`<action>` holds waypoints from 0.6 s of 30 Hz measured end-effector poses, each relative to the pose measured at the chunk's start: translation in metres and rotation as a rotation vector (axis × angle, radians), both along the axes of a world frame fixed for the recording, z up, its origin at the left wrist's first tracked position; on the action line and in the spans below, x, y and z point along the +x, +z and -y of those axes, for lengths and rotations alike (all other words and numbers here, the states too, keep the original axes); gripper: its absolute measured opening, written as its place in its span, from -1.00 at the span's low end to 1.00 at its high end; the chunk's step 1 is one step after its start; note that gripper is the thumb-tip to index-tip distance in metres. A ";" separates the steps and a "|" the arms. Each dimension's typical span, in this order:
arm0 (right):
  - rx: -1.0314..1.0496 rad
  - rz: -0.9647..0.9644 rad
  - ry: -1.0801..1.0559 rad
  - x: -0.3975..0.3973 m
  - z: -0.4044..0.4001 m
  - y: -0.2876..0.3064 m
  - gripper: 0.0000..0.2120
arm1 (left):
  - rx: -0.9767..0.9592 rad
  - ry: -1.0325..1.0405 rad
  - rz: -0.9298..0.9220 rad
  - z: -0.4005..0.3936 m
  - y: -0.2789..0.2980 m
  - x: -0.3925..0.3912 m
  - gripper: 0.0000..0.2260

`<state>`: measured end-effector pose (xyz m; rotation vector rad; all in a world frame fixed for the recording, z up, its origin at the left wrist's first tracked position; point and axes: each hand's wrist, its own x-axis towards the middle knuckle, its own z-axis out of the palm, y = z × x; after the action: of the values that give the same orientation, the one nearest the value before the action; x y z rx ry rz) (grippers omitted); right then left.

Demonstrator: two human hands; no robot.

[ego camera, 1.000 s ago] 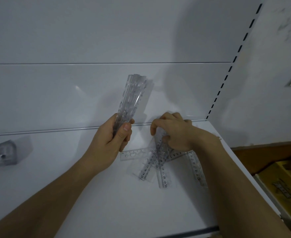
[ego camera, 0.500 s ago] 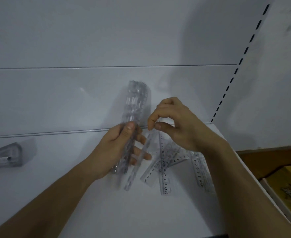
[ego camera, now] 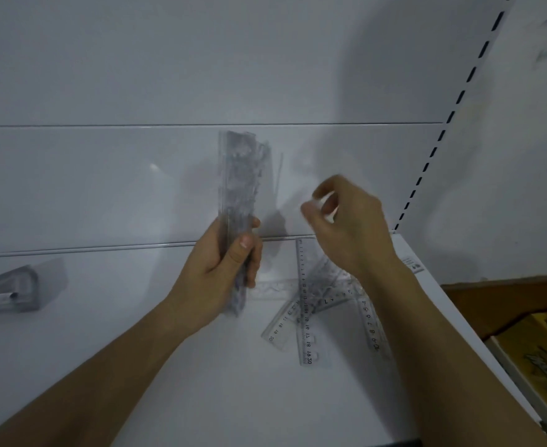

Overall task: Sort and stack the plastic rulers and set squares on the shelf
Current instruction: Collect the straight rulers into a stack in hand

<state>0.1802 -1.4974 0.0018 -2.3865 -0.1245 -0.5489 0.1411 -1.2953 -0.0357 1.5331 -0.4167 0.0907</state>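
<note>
Head view: left hand (ego camera: 223, 272) grips stack of rulers (ego camera: 238, 201), long axis upright, low end near the shelf (ego camera: 136, 366). Right hand (ego camera: 346, 224) hovers beside it, fingers curled; whether they pinch anything, cannot tell. Loose rulers (ego camera: 306, 317) lie fanned below the right hand, so it is nearer.

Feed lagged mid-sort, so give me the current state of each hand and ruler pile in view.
left hand: grips the stack of rulers, upright.
stack of rulers: held clear of the shelf.
right hand: raised, fingers curled; blurred, contents unclear.
loose rulers: lying crisscrossed on the shelf.
sorted pile: lying at far left.
</note>
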 end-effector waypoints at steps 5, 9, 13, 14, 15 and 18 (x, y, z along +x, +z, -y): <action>-0.290 -0.462 0.079 0.000 -0.007 -0.019 -0.37 | 0.147 0.020 0.141 -0.004 -0.007 0.005 -0.77; -0.210 -0.439 0.038 0.002 -0.007 -0.019 -0.39 | 0.185 0.002 0.134 -0.005 -0.011 0.008 -0.78; -0.181 -0.430 0.010 0.000 -0.007 -0.017 -0.47 | 0.203 0.013 0.127 -0.005 -0.012 0.008 -0.75; -0.187 -0.423 0.009 -0.002 -0.009 -0.016 -0.48 | 0.203 0.013 0.125 -0.005 -0.011 0.008 -0.74; -0.203 -0.412 0.003 -0.003 -0.010 -0.015 -0.50 | 0.202 0.015 0.123 -0.004 -0.011 0.007 -0.73; -0.232 -0.331 -0.035 -0.002 -0.010 -0.012 -0.64 | 0.185 0.027 0.107 -0.004 -0.008 0.006 -0.74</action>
<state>0.1783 -1.4874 -0.0104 -2.6734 0.0005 -0.1546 0.1471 -1.2911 -0.0440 1.7220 -0.5003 0.1597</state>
